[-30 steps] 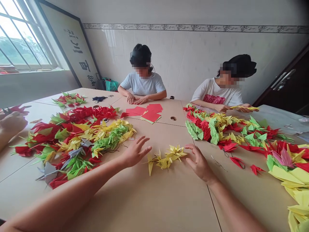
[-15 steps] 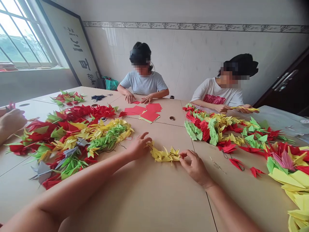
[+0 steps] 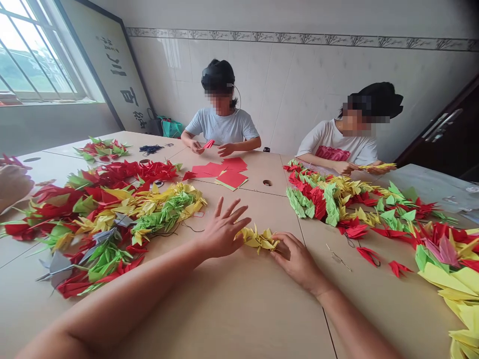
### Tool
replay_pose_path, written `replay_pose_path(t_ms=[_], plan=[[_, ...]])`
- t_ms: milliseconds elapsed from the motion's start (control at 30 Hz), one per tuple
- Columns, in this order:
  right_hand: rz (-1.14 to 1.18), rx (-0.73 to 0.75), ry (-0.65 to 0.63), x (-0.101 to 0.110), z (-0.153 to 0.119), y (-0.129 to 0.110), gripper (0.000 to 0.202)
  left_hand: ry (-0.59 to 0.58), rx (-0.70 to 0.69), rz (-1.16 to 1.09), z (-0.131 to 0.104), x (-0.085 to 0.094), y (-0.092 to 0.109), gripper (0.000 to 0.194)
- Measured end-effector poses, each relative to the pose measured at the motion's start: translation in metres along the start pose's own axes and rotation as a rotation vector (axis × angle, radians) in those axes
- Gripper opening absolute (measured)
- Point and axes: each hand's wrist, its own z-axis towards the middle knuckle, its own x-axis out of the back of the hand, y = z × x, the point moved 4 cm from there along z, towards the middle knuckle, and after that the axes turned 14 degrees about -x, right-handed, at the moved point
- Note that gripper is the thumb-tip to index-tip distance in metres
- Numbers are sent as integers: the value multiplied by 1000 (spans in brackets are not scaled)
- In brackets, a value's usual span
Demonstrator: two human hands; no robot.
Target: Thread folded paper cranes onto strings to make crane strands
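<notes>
From the head camera, a short string of yellow folded-paper cranes (image 3: 258,238) lies on the light wooden desk (image 3: 232,309), roughly midway along it and well in from the near edge, bunched tightly between the person's two hands. The left hand (image 3: 222,232) has its fingers spread wide and its palm low, its thumb side touching the left end of the string; it clamps on nothing, and seems to press flat so the cranes stay packed together. The right hand (image 3: 295,257) meets the right end with fingers curled toward the paper, apparently pinching or pushing it; whether it truly grips the end cannot be told, since the fingertips are tucked under. A thin metal needle with thread (image 3: 339,257) lies just right of that hand, within reach, apart from the cranes. Toward the left edge sprawls a heap of red, yellow, green and grey strung paper cranes (image 3: 112,214), and another many-coloured heap (image 3: 359,204) runs toward the right edge, both kept out of the bare middle. Near the far edge a stack of flat red paper squares (image 3: 224,174) sits before a co-worker in a grey shirt (image 3: 224,129), whose hands hold a red sheet; a second co-worker in a white shirt (image 3: 337,144) handles yellow cranes at the far right corner.
</notes>
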Motion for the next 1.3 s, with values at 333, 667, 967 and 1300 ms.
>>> replay_pose_path(t_ms=[333,667,967,1300], plan=[[67,-22,18,9,-5,-6,28,21,177,146,-9,-14,-32,47],[-104,119,-67,-6,-10,-22,43,-12,-50,-238,-5,-30,1,57],[-8,111,-80,-1,-10,-28,14,77,-60,-339,-7,-35,-3,43],[134,128,-174,7,-14,-37,22,90,-23,-301,-11,-35,-11,33]])
